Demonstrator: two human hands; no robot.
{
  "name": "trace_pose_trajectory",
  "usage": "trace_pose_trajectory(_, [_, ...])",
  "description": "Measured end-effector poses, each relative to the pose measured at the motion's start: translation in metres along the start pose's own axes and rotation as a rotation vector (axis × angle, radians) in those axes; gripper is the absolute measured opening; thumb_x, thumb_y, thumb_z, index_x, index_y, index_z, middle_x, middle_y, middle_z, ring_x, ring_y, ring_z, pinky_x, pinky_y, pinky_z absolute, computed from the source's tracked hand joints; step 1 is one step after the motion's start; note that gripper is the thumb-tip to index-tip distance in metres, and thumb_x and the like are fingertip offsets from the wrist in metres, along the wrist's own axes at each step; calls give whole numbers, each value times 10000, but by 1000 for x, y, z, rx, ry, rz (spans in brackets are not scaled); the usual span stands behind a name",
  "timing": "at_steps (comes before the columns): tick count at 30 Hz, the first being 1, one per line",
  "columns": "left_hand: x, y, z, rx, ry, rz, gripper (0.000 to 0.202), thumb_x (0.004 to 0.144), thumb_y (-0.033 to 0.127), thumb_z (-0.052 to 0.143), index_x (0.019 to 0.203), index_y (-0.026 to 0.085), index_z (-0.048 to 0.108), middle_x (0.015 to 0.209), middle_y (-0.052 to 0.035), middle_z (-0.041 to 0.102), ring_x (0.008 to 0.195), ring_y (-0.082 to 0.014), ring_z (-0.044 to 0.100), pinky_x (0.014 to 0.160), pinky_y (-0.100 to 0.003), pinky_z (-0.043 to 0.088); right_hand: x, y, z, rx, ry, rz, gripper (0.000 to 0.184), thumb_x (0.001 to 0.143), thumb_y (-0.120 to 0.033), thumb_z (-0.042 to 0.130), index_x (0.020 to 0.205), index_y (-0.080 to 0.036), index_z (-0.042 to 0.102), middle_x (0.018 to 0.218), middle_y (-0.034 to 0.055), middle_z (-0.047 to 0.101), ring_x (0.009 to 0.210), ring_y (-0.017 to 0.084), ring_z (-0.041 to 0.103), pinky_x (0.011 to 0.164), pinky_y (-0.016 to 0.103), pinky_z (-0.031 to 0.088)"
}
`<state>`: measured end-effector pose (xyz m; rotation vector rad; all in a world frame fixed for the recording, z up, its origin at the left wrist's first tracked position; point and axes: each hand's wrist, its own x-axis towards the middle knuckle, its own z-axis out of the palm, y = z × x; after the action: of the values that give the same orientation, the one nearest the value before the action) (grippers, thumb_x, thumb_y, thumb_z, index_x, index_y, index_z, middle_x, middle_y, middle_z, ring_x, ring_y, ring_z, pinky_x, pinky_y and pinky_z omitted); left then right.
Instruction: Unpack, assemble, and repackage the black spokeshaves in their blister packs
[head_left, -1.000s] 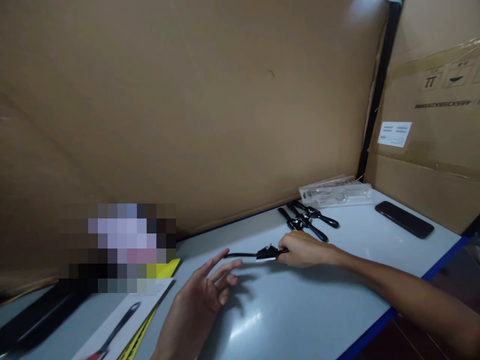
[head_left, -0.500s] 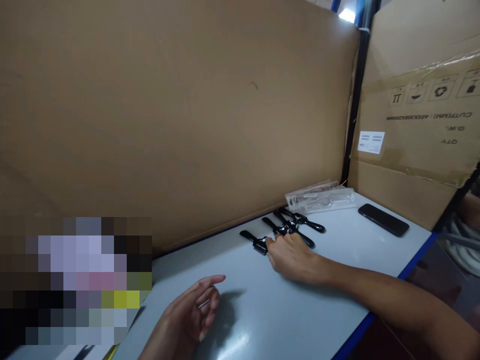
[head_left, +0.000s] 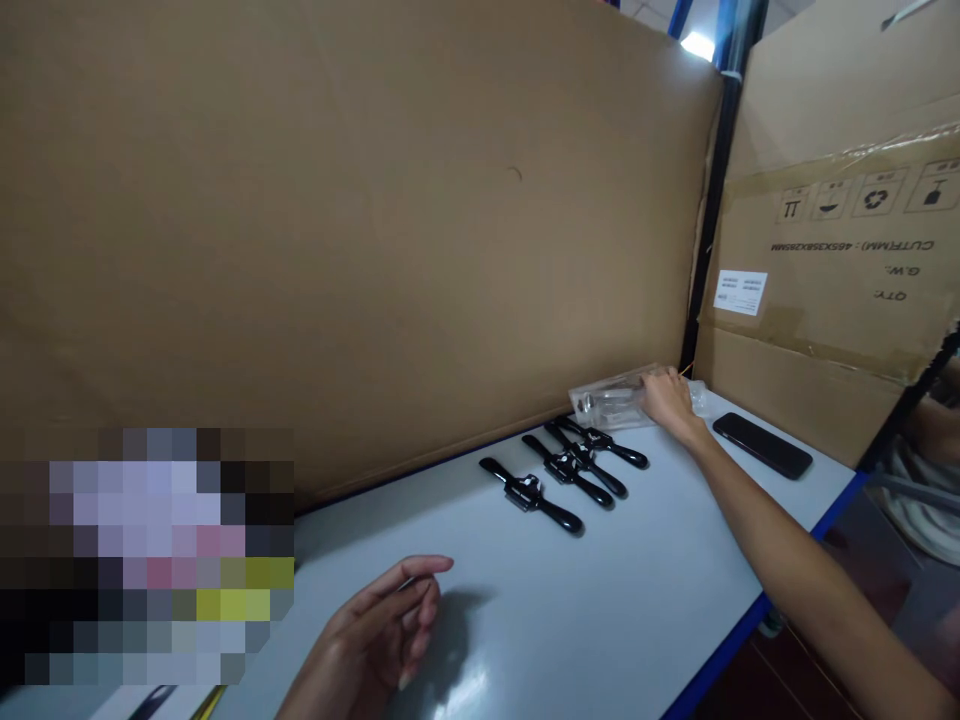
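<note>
Head view: we find two bare hands at a pale surface, with one cardboard panel along its far side.
Right hand: on the clear packaging at the far right; fingers bent over it, tips hidden, so we cannot tell whether they are clamped.
Left hand: over the near part of the surface, holding nothing we can see; fingers loosely curled, thumb and palm unobstructed by any object.
Clear packaging, handling: we judge it light, thin, springy and slick, easily creased; best taken by an edge.
Black tools: side by side on the surface, just to the near side of the packaging; the nearest lies slightly apart.
Black tools, handling: we judge them stiff, weightier and slippery from the gloss; best taken by an end handle, clear of the middle.
Count: four black tools, one dark phone at right, one carton beyond it; packaging layers overlap, number not confirmed.
</note>
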<state>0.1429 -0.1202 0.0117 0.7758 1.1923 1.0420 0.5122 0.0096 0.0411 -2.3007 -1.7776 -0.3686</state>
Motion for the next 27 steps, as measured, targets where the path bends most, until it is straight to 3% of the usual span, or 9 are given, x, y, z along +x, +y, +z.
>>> trace_pose_trajectory(4, [0,0,2,-2,-1,11,434,514,306,893,879,164,704,587,40,538,480,-75,432,403,-177,351,4,9,15,-9,-12,13,324,871,-100,521,1126,-100,722,1177,216,679,1187,312,522,959,391,341])
trace_pose_trajectory(7, [0,0,2,17,-23,33,441,540,345,890,894,168,695,585,49,534,477,-71,429,396,-171,338,8,12,15,8,11,28,325,876,-81,490,1074,-133,743,1084,179,715,1130,288,544,918,371,335])
trace_pose_trajectory(13, [-1,0,5,24,-34,29,438,537,361,867,877,159,679,562,59,523,455,-68,425,383,-178,307,10,17,-6,53,123,21,339,884,-129,473,1056,-205,756,1068,113,733,1038,258,568,848,347,334])
trace_pose_trajectory(16, [-2,1,8,16,-47,25,401,546,348,845,852,162,664,547,63,512,440,-70,426,381,-183,286,6,12,-20,100,259,-8,346,898,-163,431,1047,-188,742,1068,113,723,1055,274,547,877,370,333])
trace_pose_trajectory(21, [-6,1,12,8,-123,25,290,719,377,744,892,162,655,582,51,525,461,-71,447,417,-189,292,-12,-21,-31,330,520,-231,244,804,-144,460,796,-190,700,893,85,718,998,271,569,922,406,377])
trace_pose_trajectory(27, [-4,-4,11,11,-283,51,320,868,456,605,962,153,642,699,-11,590,581,-121,563,496,-215,379,-57,-80,-24,539,522,-668,227,812,-116,475,779,-228,669,998,61,705,1215,295,535,1100,541,325])
